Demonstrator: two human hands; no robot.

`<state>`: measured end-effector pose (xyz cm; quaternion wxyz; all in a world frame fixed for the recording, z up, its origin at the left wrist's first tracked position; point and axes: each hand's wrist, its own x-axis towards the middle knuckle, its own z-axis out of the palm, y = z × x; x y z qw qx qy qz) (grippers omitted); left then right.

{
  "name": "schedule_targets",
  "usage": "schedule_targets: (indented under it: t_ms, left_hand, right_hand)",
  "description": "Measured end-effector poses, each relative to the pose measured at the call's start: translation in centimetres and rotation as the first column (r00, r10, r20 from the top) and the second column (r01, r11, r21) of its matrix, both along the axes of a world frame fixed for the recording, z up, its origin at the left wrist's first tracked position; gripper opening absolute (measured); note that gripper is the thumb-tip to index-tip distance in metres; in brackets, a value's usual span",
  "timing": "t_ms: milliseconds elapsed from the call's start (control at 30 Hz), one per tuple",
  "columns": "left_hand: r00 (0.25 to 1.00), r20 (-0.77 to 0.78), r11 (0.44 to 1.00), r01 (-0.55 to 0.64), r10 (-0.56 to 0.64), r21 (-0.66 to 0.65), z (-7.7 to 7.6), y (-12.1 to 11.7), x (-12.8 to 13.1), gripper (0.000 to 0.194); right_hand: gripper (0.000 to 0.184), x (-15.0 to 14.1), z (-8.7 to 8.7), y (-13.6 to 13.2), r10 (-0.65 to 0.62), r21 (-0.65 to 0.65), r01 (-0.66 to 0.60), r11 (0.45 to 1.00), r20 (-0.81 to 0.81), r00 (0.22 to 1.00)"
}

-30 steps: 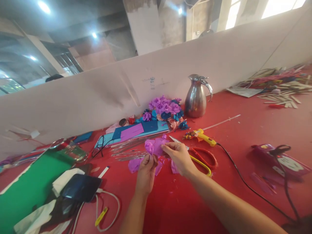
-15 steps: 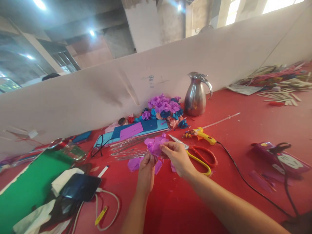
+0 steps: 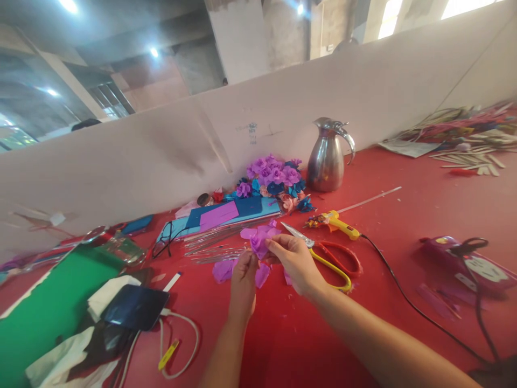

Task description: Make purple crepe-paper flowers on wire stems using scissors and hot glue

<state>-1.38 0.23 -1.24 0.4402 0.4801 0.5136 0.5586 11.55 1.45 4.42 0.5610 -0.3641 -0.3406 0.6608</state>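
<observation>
Between my hands is a purple paper flower (image 3: 259, 241), held above the red table. My left hand (image 3: 243, 275) pinches it from below, at its base. The thumb and fingers of my right hand (image 3: 293, 258) are closed on a petal at its right side. Loose purple paper petals (image 3: 223, 271) lie on the table under and beside my left hand. Just beyond my right hand rest scissors (image 3: 329, 258) with one red and one yellow handle. A yellow glue gun (image 3: 338, 224) lies a little farther off, with its black cord running right.
A steel jug (image 3: 326, 159) stands by the white partition, beside a heap of finished paper flowers (image 3: 272, 175). Coloured paper sheets (image 3: 220, 215) and thin wires (image 3: 214, 250) lie ahead. At left are a phone (image 3: 135, 307), a cable and a green board (image 3: 60, 302).
The flower has turned slightly in my fingers, and its petal on the right now sits closer around the centre. Both hands stay in nearly the same place; the view has shifted a little.
</observation>
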Motion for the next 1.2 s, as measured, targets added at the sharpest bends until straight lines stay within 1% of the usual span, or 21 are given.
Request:
schedule_targets:
  t_ms: [100, 267, 433, 567, 633, 733, 833, 933, 1067, 1200]
  left_hand:
    - [0.999, -0.044, 0.999, 0.011, -0.009, 0.034, 0.2, 0.0, 0.0, 0.030]
    - [0.998, -0.064, 0.998, 0.031, -0.027, 0.063, 0.2, 0.2, 0.0, 0.028]
    - [0.999, -0.048, 0.999, 0.015, -0.013, 0.047, -0.1, 0.2, 0.0, 0.029]
    - [1.000, -0.015, 1.000, 0.010, -0.010, 0.030, -0.5, 0.1, -0.1, 0.031]
    - [1.000, -0.015, 1.000, 0.003, -0.003, 0.017, -0.7, 0.1, -0.1, 0.032]
    - [1.000, -0.018, 1.000, 0.000, 0.000, 0.009, -0.8, 0.0, -0.1, 0.034]
    - [1.000, -0.006, 1.000, 0.022, -0.022, 0.000, -0.3, -0.1, 0.0, 0.034]
    - [1.000, -0.017, 1.000, 0.025, -0.025, 0.016, 0.5, -0.4, 0.3, 0.036]
    - [0.999, -0.019, 0.999, 0.039, -0.038, 0.035, 1.2, -0.7, 0.5, 0.034]
    - [0.998, -0.016, 0.998, 0.054, -0.053, 0.039, 1.3, -0.7, 0.5, 0.033]
  right_hand:
    - [0.036, -0.1, 0.1, 0.0, -0.003, -0.005, 0.003, 1.000, -0.017, 1.000]
    - [0.032, -0.1, 0.0, -0.1, 0.007, -0.005, -0.007, 1.000, -0.035, 0.999]
    - [0.028, -0.3, -0.3, -0.2, 0.006, 0.049, -0.004, 0.999, -0.046, 0.999]
    - [0.018, -0.2, -0.4, -0.3, 0.009, 0.091, -0.006, 0.996, -0.033, 0.999]
    - [0.013, -0.2, -0.6, -0.4, 0.022, 0.089, -0.017, 0.996, -0.054, 0.998]
    - [0.017, -0.1, -0.9, -0.4, 0.039, 0.069, -0.033, 0.997, -0.090, 0.995]
    - [0.016, -0.2, -1.1, -0.3, 0.050, 0.102, -0.045, 0.994, -0.054, 0.997]
    - [0.011, -0.2, -1.1, -0.2, 0.093, 0.151, -0.095, 0.984, 0.024, 0.995]
    - [0.017, -0.1, -0.9, -0.3, 0.162, 0.164, -0.172, 0.971, 0.074, 0.984]
    - [0.021, -0.1, -0.9, -0.4, 0.158, 0.167, -0.170, 0.971, 0.085, 0.984]
